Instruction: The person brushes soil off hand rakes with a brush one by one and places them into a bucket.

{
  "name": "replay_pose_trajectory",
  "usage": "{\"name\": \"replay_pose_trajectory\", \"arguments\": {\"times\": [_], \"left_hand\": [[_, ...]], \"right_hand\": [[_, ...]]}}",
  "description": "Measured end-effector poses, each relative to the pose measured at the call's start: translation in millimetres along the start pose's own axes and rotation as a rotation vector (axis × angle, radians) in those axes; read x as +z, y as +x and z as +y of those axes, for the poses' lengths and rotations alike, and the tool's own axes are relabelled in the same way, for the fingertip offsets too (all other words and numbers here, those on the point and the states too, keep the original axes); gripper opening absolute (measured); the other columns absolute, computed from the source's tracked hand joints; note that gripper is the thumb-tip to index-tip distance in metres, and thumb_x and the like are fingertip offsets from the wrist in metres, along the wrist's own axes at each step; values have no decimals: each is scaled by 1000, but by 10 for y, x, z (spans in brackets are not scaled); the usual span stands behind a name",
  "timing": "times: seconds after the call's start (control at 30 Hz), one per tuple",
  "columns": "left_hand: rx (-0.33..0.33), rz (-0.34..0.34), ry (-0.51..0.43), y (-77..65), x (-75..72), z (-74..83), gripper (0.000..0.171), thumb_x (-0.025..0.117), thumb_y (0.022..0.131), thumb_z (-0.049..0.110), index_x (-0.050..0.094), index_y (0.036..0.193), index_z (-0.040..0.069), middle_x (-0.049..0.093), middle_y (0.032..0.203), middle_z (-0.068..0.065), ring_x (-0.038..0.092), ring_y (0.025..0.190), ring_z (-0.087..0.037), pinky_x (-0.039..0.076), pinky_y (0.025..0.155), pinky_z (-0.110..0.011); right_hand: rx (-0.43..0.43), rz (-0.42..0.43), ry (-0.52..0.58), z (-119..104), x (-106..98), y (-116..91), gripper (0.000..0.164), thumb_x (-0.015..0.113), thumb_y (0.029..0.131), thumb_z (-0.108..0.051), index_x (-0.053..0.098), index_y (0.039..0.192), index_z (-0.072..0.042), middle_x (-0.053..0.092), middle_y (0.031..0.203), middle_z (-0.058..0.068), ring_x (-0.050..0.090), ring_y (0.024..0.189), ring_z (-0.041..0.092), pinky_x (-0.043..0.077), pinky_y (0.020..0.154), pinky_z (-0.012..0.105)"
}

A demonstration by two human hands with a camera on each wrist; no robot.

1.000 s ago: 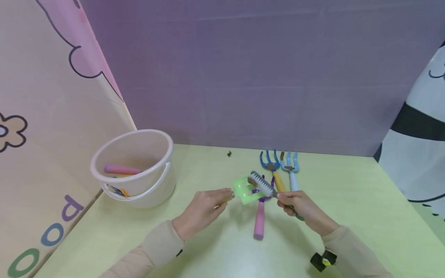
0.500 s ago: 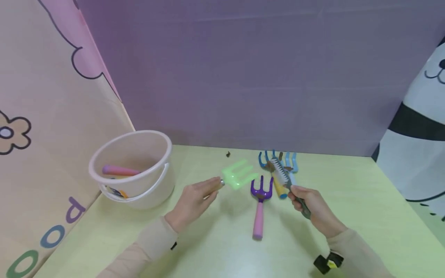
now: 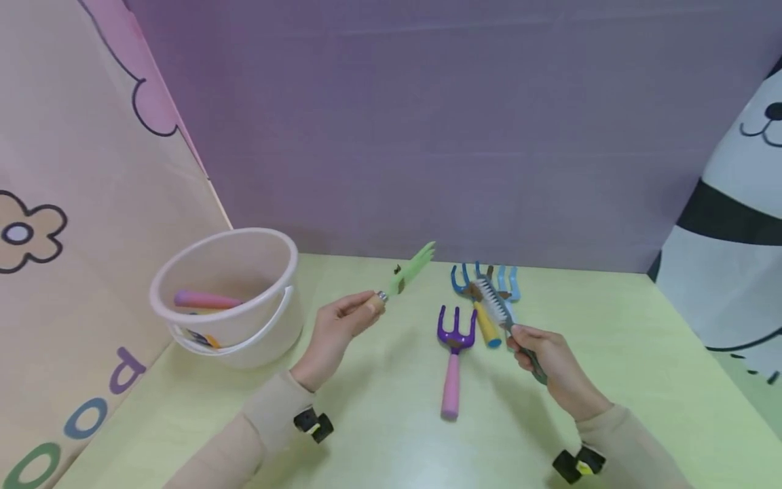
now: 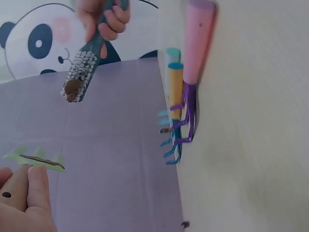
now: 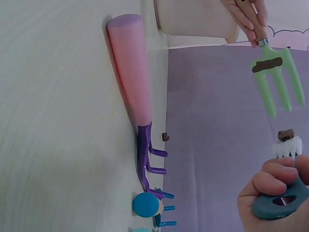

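Note:
My left hand (image 3: 339, 329) grips the wooden handle of a light green garden hand fork (image 3: 417, 265), raised above the table with its tines pointing away. A brown patch (image 5: 267, 65) crosses the base of those tines. In my right hand (image 3: 550, 360) is a dark green-handled scrubbing brush (image 3: 493, 302) with white bristles, apart from the fork. A brown lump (image 4: 73, 90) sticks to the bristle end. Between the hands lies a purple hand fork (image 3: 451, 380) with a pink handle. Behind the brush lie a blue fork with a yellow handle (image 3: 487, 326) and a light blue fork (image 3: 514, 285), partly hidden.
At the left stands a white bucket (image 3: 293, 272) with a pink-handled tool (image 3: 208, 299) and other partly hidden things inside. A small brown crumb (image 3: 398, 269) lies near the table's back edge. A purple-grey panel (image 3: 427, 136) rises behind the table.
The brush has come away from the green fork and moved right. My left hand has drawn the fork left, raised it and turned it edge-on to the head camera.

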State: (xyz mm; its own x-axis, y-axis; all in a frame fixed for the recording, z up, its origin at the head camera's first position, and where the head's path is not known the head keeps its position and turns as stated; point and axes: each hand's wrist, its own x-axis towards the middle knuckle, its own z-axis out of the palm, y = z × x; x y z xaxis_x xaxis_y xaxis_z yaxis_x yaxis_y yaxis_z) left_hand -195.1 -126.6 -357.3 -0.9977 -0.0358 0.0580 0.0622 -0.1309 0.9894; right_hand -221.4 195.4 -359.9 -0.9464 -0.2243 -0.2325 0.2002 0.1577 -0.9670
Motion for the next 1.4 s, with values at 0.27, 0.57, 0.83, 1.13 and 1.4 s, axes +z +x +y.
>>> {"name": "replay_pose_trajectory", "arguments": {"times": [0.27, 0.57, 0.83, 1.13, 1.4], "left_hand": [[-222, 7, -320, 11, 13, -61, 37, 47, 93, 6, 45, 128, -7, 49, 132, -21, 56, 113, -21, 47, 93, -23], [-412, -36, -542, -17, 5, -195, 43, 39, 97, 11, 33, 137, -4, 33, 143, -21, 54, 114, -17, 43, 97, -20], [-439, -58, -582, -49, 35, -230, 45, 38, 97, 10, 29, 138, -5, 32, 142, -21, 61, 99, -11, 43, 97, -18], [-480, -115, -674, -69, 207, -181, 47, 43, 96, 11, 29, 138, -3, 30, 143, -22, 62, 99, -12, 43, 96, -18], [-507, -117, -701, -117, 293, -75, 46, 49, 93, 10, 37, 135, -1, 40, 138, -20, 62, 102, -15, 44, 95, -18]], "right_hand": [[-25, 40, -49, -27, 37, -30, 32, 50, 94, -29, 62, 107, -3, 54, 71, -9, 42, 57, 4, 38, 55, 18], [-37, 58, -39, -29, 116, -40, 21, 52, 93, -26, 66, 92, -11, 53, 67, -8, 42, 55, 4, 38, 54, 18], [-57, 58, -69, -17, 168, -34, 32, 50, 94, -27, 63, 106, 0, 51, 66, -8, 41, 56, 5, 37, 55, 18], [-514, 144, -351, 80, 490, 136, 37, 59, 89, -15, 56, 122, 0, 65, 88, 17, 40, 56, 2, 40, 48, 19], [-920, 262, -515, 123, 634, 257, 35, 67, 76, 5, 61, 111, 8, 66, 78, 11, 40, 54, -1, 37, 40, 15]]}}
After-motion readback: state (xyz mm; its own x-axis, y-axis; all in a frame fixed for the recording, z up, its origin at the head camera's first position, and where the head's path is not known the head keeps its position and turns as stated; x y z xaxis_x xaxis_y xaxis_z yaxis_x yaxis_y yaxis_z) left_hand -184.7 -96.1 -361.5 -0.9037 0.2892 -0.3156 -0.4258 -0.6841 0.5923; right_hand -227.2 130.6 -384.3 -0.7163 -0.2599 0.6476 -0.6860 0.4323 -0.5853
